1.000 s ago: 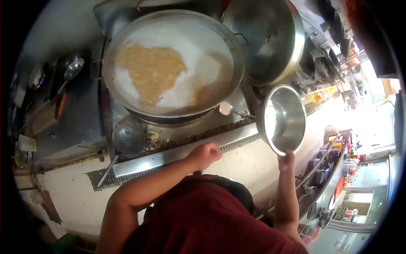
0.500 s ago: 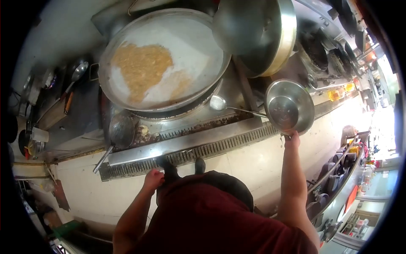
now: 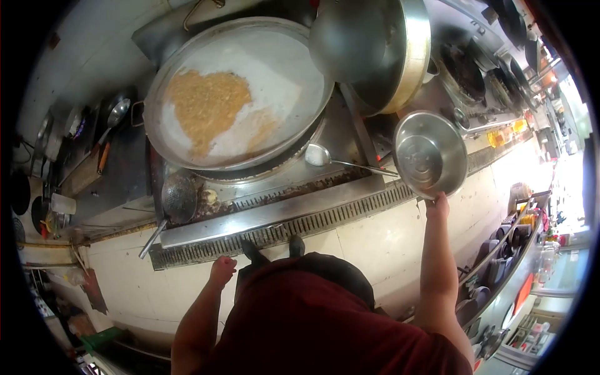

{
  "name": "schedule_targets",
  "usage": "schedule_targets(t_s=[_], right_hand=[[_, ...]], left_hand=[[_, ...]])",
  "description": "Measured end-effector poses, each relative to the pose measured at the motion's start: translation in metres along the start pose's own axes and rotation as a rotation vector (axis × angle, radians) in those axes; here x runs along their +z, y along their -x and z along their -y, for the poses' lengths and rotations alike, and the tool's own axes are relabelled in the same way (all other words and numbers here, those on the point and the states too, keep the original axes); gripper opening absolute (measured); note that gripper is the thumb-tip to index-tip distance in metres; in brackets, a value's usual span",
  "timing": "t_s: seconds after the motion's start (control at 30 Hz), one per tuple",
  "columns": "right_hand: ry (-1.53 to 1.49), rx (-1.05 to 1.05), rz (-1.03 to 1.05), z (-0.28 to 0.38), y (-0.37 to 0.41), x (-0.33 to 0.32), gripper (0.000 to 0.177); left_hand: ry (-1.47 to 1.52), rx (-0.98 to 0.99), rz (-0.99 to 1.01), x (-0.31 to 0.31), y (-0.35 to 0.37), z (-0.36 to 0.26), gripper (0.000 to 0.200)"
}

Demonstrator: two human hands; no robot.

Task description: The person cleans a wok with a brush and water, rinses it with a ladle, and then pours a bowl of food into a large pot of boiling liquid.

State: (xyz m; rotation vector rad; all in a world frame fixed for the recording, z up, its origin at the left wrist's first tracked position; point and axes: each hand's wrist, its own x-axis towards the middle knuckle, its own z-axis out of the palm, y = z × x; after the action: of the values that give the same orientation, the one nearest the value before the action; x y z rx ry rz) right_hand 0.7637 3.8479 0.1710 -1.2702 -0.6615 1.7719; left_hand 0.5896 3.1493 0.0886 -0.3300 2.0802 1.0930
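Note:
My right hand (image 3: 437, 205) grips the near rim of a deep stainless steel bowl (image 3: 412, 134), held out to the right over the floor drain. The bowl tilts so its inside shows, with only shiny reflections at the bottom. My left hand (image 3: 223, 272) hangs low before the stove, its fingers curled in, with nothing visible in them. A huge round pan (image 3: 284, 134) sits on the stove, holding whitish liquid with a tan, lumpy mass (image 3: 209, 103) on its left side. A long-handled ladle (image 3: 317, 155) lies on the stove edge, its handle passing behind the bowl.
A perforated skimmer (image 3: 179, 199) rests at the stove's front left. A large tilted metal lid or wok (image 3: 409, 56) stands at the back right. A slotted floor drain (image 3: 294, 228) runs along the stove. Ladles (image 3: 119, 112) lie on the left counter; shelves (image 3: 500, 265) line the right.
My left hand has shifted slightly down and left. The bowl in my right hand has turned a little and moved slightly right. The pan and its contents look the same.

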Motion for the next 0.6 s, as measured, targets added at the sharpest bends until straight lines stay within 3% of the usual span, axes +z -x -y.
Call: schedule_targets(t_s=[0.17,0.33,0.37,0.43,0.53,0.6], right_hand=[[-0.001,-0.076,-0.076,-0.006,-0.039,-0.007,0.023],[0.126,-0.101,-0.054,0.001,-0.028,-0.013,0.012],[0.126,-0.101,-0.053,0.005,-0.03,-0.018,0.012],[0.191,-0.019,-0.029,0.014,-0.038,-0.028,0.011],[0.242,0.05,0.024,0.026,-0.026,-0.024,0.012],[0.26,0.07,0.025,0.025,-0.035,-0.03,0.015]], left_hand=[[0.002,-0.031,-0.029,0.002,0.007,0.009,0.024],[-0.113,-0.113,-0.003,0.0,0.02,0.031,0.021],[-0.112,-0.113,-0.004,-0.003,0.006,0.06,0.021],[-0.443,0.52,0.111,-0.014,-0.037,0.147,0.023],[-0.417,0.403,0.109,-0.015,-0.039,0.152,0.026],[-0.547,0.453,0.125,-0.015,-0.043,0.15,0.024]])
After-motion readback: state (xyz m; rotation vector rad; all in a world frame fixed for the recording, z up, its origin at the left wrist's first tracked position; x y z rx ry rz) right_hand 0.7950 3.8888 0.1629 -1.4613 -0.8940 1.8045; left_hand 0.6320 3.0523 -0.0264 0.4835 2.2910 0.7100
